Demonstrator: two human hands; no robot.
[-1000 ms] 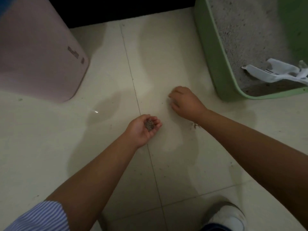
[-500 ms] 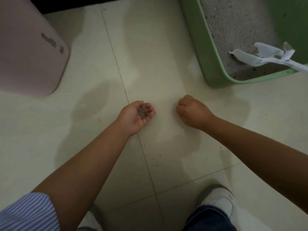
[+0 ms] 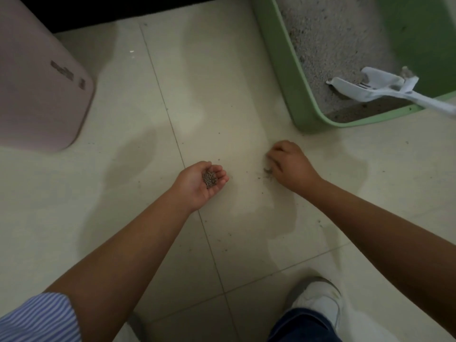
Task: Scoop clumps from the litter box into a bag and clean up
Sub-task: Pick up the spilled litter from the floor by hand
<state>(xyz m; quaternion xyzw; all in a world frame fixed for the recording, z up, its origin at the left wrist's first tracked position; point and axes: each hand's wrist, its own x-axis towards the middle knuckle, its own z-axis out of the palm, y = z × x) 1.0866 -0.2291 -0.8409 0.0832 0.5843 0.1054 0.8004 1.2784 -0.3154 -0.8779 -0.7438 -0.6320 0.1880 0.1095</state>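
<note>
Grey litter grains (image 3: 209, 179) sit heaped in the cupped palm of the left hand (image 3: 200, 181), which is turned upward above the tile floor (image 3: 138, 198) just right of the long grout line, its fingers curled loosely around the pile much as they were a second ago. What has changed is the right hand (image 3: 288, 164): it has swung back toward the near left corner of the green litter box (image 3: 286, 77) and now rests knuckles-up on the floor, fingers bent, with a small smear of stray grains (image 3: 267, 172) gathered at its fingertips; whether it has actually pinched any is not clear. That suggests the sweep is herding scattered litter into one spot for pickup, so this is the clean-up part of the task, with more specks dotted across the tiles. A white scoop (image 3: 375, 88) lies inside the box, its handle resting over the near rim, untouched. A pink bin (image 3: 37, 90) stands at the far left; no bag is in view, so where the handful will go cannot be told
</note>
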